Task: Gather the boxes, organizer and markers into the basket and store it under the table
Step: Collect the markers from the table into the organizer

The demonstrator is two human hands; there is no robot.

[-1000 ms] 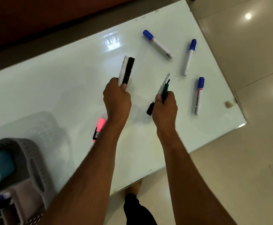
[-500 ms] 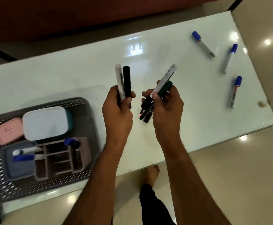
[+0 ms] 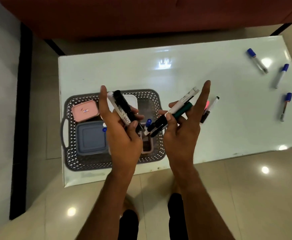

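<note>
My left hand [image 3: 122, 135] holds a white marker and a black marker [image 3: 122, 105] above the grey perforated basket [image 3: 68, 104]. To its right, my right hand [image 3: 181, 134] grips a white marker [image 3: 183, 101] and a green one [image 3: 182, 110], index finger raised. The basket on the white table [image 3: 202, 135] holds a pink box [image 3: 84, 110], a blue-grey box [image 3: 90, 137], a white box mostly hidden by my left hand, and a pinkish organizer [image 3: 147, 146] with a blue-capped marker [image 3: 148, 122]. A pink highlighter [image 3: 206, 112] and a thin white pen [image 3: 214, 102] lie behind my right hand.
Three blue-capped markers [image 3: 257, 60], [image 3: 280, 75], [image 3: 285, 106] lie on the table's right end. A red sofa [image 3: 141, 14] stands beyond the table. Glossy floor tiles surround it; my legs and feet show below the near edge.
The view has swung left, bringing the whole basket into sight. Both hands have moved left with their markers and now hover over the basket. My right index finger has lifted.
</note>
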